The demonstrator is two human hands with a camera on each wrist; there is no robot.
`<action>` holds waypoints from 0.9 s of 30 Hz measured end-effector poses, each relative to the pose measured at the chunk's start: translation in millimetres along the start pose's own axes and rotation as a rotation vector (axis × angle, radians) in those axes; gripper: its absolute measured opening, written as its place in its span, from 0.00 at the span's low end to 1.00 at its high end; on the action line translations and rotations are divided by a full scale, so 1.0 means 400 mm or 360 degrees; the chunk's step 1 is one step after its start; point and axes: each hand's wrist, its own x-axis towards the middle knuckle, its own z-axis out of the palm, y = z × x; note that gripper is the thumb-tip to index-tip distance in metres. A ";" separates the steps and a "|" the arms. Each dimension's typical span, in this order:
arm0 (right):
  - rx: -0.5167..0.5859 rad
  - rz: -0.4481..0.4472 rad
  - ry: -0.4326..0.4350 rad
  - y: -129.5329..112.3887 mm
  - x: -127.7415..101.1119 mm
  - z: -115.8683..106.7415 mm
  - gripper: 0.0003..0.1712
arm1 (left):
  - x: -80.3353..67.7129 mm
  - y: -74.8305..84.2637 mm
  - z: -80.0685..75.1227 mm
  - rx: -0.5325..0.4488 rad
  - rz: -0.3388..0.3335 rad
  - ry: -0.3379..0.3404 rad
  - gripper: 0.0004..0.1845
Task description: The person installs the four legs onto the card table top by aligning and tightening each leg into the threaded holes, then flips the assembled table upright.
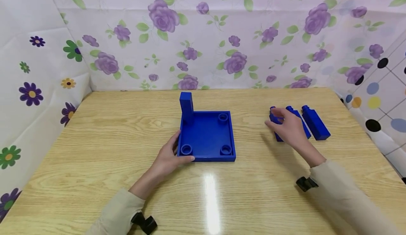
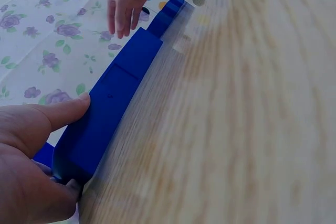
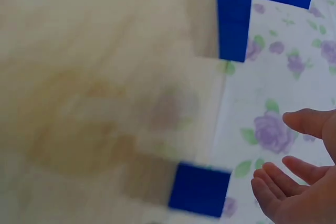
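from my head camera i see a wooden worktop (image 1: 95,150) with flowery walls around it. a blue tray (image 1: 207,136) sits in the middle. it has round holes in three corners, and one blue peg (image 1: 186,106) stands up in the far left corner. my left hand (image 1: 168,157) is at the tray's near left corner. my thumb is along the left side and a finger lies along the front edge. three more blue pegs lie on the worktop, well to the right of the tray. my right hand (image 1: 287,125) is over the left one (image 1: 275,120) and partly hides it, the middle one (image 1: 299,120) shows past my fingers, and the right one (image 1: 315,122) lies clear of my hand. my right fingers are bent a little. i cannot tell if they touch a peg.

from my left wrist i see the tray's side (image 2: 105,114) close up. my left thumb (image 2: 58,114) presses flat on it and my fingers are tucked at the corner below, so my left grip holds the tray. far off, my right hand (image 2: 126,1) hangs with fingers pointing down next to a blue peg (image 2: 167,17).

from my right wrist the view is blurry. my right hand (image 3: 296,182) is loose and wide, with nothing in it. a blue peg end (image 3: 199,190) is just beside my fingertips. the tray (image 3: 233,14) is far off.
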 end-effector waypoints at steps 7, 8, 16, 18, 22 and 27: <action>-0.0014 0.0110 -0.0029 0.052 -0.037 -0.026 0.37 | -0.001 0.001 0.002 -0.0004 -0.0002 0.0010 0.56; -0.0009 0.0130 -0.0030 0.055 -0.039 -0.027 0.37 | -0.001 0.001 0.002 -0.0005 -0.0001 0.0011 0.56; -0.0013 0.0299 -0.0006 0.071 -0.047 -0.021 0.39 | -0.003 0.002 0.003 -0.0018 -0.0011 0.0012 0.56; -0.0007 0.0329 -0.0019 0.075 -0.046 -0.018 0.40 | -0.004 0.002 0.003 -0.0023 -0.0011 0.0011 0.56; -0.0017 0.0399 -0.0068 0.079 -0.043 -0.010 0.44 | -0.004 0.001 0.002 -0.0023 -0.0013 0.0010 0.55; -0.0030 0.0429 -0.0086 0.086 -0.037 0.000 0.46 | -0.003 0.002 0.002 -0.0017 -0.0008 0.0006 0.55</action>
